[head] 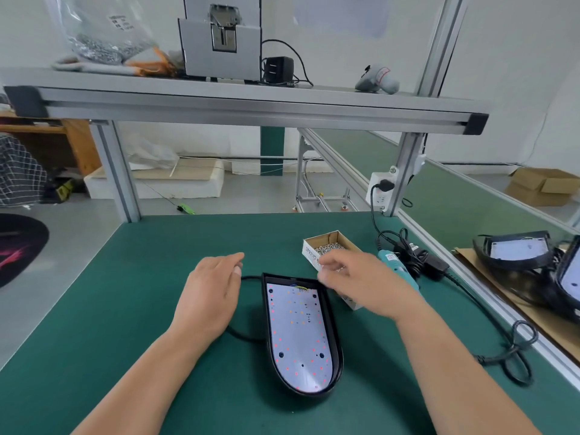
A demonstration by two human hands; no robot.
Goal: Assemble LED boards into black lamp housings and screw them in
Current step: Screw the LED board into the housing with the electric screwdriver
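A black lamp housing (335, 343) lies on the green table with a white LED board (298, 334) seated inside it. My left hand (210, 293) rests flat on the table just left of the housing, fingers together, holding nothing. My right hand (354, 277) hovers over the housing's far right corner, in front of a cardboard box of screws (329, 246). Its fingers are curled and blurred; small shiny screws seem to sit at the fingertips. A teal electric screwdriver (398, 268) lies behind my right wrist.
A black cable (489, 318) loops across the table's right side to a power adapter (433, 265). Finished housings (514, 252) are stacked on cardboard at the far right. An aluminium shelf frame (251, 105) spans overhead, with a socket strip (381, 189) on its post.
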